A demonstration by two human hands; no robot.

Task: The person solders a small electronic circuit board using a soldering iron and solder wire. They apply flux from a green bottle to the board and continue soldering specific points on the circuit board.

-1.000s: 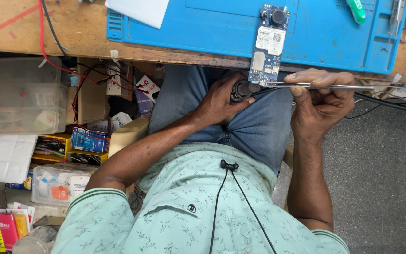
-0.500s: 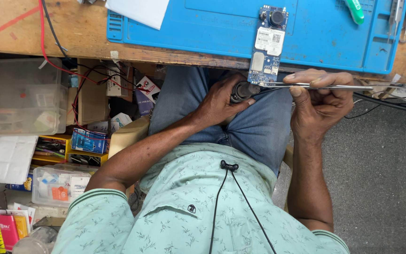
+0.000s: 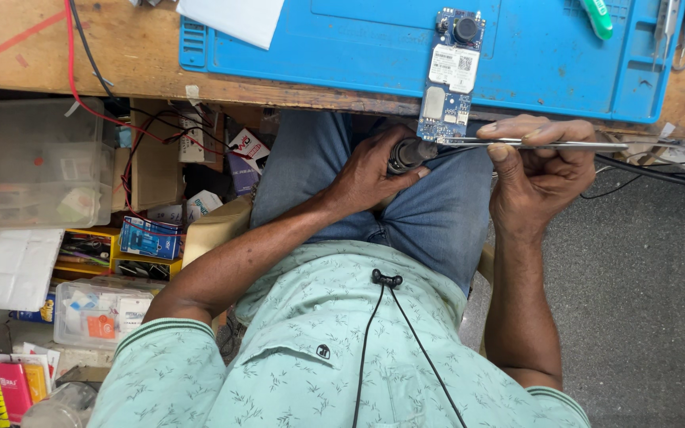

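- Your left hand (image 3: 370, 170) is curled shut around a dark cylindrical tool handle (image 3: 403, 154), fingers wrapped over it, with its tip pointing at the lower end of the circuit board (image 3: 447, 79).
- Your right hand (image 3: 539, 170) pinches a pair of slim metal tweezers (image 3: 549, 145) between thumb and forefinger, the other fingers folded in beneath; the tweezers lie level, with their points at the board's lower edge, just beside the tool's tip.
- The circuit board is a narrow blue strip lying on the blue work mat (image 3: 358, 40), with its lower end overhanging the front edge of the wooden bench (image 3: 57, 63) above your lap. It carries a round black part at the top, a white label in the middle and a metal shield lower down.
- A green-handled tool (image 3: 597, 17) lies on the mat to the upper right, well apart from your hands, and a sheet of white paper (image 3: 235, 17) overlaps the mat's top left.
- Red and black wires (image 3: 81, 71) trail off the bench on the left, down toward clear plastic boxes (image 3: 37, 162) and small cartons stacked under it.
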